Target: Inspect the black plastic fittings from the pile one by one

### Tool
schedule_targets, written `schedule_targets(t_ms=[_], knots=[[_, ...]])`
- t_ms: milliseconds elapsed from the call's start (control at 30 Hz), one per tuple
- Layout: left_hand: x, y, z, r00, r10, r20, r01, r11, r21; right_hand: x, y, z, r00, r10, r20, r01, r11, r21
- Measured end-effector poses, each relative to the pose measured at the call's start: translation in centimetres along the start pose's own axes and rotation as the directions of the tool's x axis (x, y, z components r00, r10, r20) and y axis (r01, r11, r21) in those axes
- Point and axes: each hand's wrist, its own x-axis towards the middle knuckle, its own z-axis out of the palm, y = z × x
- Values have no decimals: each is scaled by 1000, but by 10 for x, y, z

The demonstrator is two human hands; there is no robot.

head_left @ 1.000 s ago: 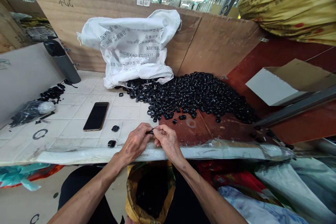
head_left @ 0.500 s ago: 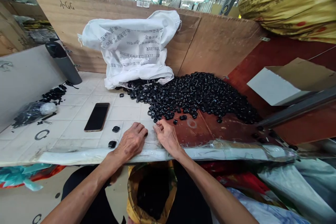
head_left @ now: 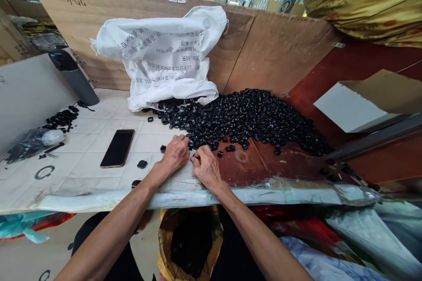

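A wide heap of small black plastic ring-like parts [head_left: 257, 116] lies across the worktop. At its near left edge is my left hand [head_left: 177, 153], its fingers curled down against the parts. Close beside it, my right hand [head_left: 207, 166] has thumb and fingertips pinched together at the heap's edge. What either hand grips is too small and covered to make out. One loose black part [head_left: 163, 149] rests just left of my left hand. Further left are a round black piece [head_left: 142, 164] and another black part [head_left: 135, 183], partly behind my left forearm.
A phone [head_left: 118, 148] lies on the left, with a dark bottle [head_left: 74, 77] behind it. A white sack [head_left: 168, 57] leans on the wooden board [head_left: 277, 57]. Below the table edge [head_left: 257, 194] an open yellow sack [head_left: 165, 246] stands between my legs. A carton [head_left: 356, 107] sits right.
My left hand has moved forward and slightly right, up to the heap's edge. A loose black part now shows beside it. My right hand stays nearly in place, and the view has shifted slightly.
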Motion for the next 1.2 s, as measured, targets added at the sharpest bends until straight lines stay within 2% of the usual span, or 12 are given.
schedule_targets(t_ms=[100,200,267,367,500,700,800,867,1000,1100,1200], knots=[[0,-7,6,1000,3,24,-3,1000,-18,1,3,-2,997,57,-54,-50,991,125],[-15,-9,1,1000,-30,-6,30,996,-81,5,4,-3,983,172,-68,-142,939,313],[-26,-7,-2,994,-90,-66,76,979,-191,7,3,-2,981,191,-26,-162,888,430],[-36,-2,-3,974,-201,-103,141,899,-415,7,1,-3,990,137,38,-136,841,524],[-36,3,-4,965,-257,-58,170,776,-607,7,-3,-7,987,154,34,-145,798,585],[-35,7,-8,959,-280,-34,173,680,-712,9,-2,-13,993,116,4,-90,745,661],[-35,9,-8,954,-299,-28,174,625,-761,9,0,-10,981,193,-3,-139,715,685],[-34,10,-7,940,-342,-7,189,538,-821,9,1,-9,976,219,-14,-150,714,684],[-32,11,-12,911,-405,74,224,336,-915,10,0,-12,989,138,-44,-72,734,676],[-32,12,-16,909,-398,126,261,307,-915,10,-2,-16,994,95,-47,-38,735,677],[-32,13,-18,905,-389,174,289,262,-921,9,-2,-17,989,139,-48,-68,725,686]])
